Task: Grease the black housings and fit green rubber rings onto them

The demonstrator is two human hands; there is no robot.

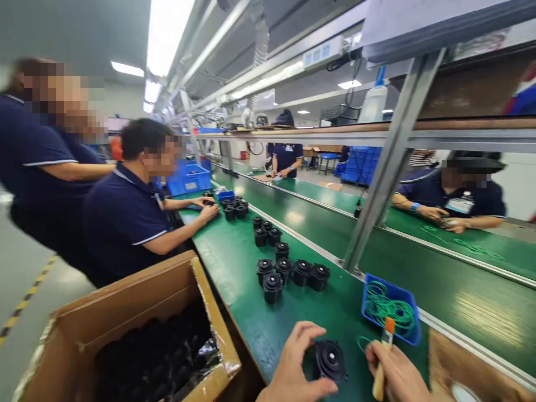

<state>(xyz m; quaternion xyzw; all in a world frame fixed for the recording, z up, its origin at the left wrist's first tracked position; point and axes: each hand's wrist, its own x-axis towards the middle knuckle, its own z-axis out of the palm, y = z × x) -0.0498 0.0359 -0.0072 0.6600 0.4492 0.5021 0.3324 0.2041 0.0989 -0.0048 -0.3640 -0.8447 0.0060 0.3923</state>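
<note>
My left hand [295, 365] is at the bottom centre, fingers curled around a black round part [330, 360] that it holds just above the green bench top [234, 268]. Close to the right of it, my right hand [396, 373] grips a small brush with a wooden handle and an orange ferrule [387, 338], pointing upward. A thin green ring [363, 341] lies on the bench between the part and the brush.
A blue tray [391, 307] of green rubber rings sits just beyond my right hand. Several black parts [288, 271] stand in clusters up the bench. A cardboard box [138, 340] of black parts is at my left. Seated co-workers work along both sides.
</note>
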